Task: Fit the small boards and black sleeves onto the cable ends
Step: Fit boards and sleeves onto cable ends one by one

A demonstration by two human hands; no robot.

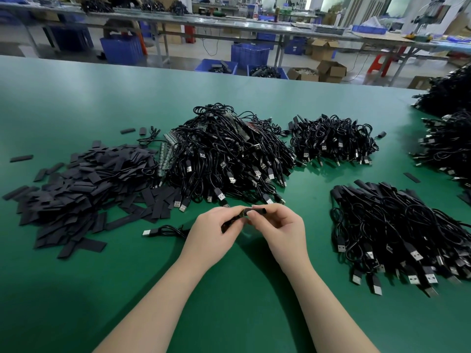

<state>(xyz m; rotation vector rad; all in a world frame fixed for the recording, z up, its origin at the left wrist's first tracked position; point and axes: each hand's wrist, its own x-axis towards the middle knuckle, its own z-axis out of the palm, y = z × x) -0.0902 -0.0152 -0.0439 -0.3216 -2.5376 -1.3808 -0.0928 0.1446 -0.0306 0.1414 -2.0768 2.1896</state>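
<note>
— Hands first: what are they doing?

— Both are raised just above the green table point(76, 93), close to its near edge. The left hand point(212, 231) has its fingers curled round a small dark board point(230, 223) at a cable end. The right hand point(280, 225) pinches a black sleeve point(260, 209) between thumb and fingertips, and the sleeve's open end meets the board's tip between the two hands.

— Is the sleeve already over the board?

— I cannot tell how far on it is; the fingers cover the join.

— And the cable itself?

— It trails left from under the left hand, and its loose plug point(147, 233) lies flat on the table, just left of that wrist.

— Where are the spare sleeves?

— In a wide flat heap of sleeves point(81, 182), left of the hands, with a few strays scattered beyond it.

— And the other cables?

— The big tangle of cables point(226, 154) sits directly beyond the hands, with strips of green boards point(167, 151) tucked against its left side, touching the sleeves. A smaller pile point(334, 141) lies further right of the tangle. Another pile point(397, 230) lies right of the hands, plugs pointing toward the near edge, with black-covered ends at its far side.

— Anything past the table?

— Blue crates point(249, 56) and cardboard boxes point(331, 70) on the floor, under long benches.
</note>
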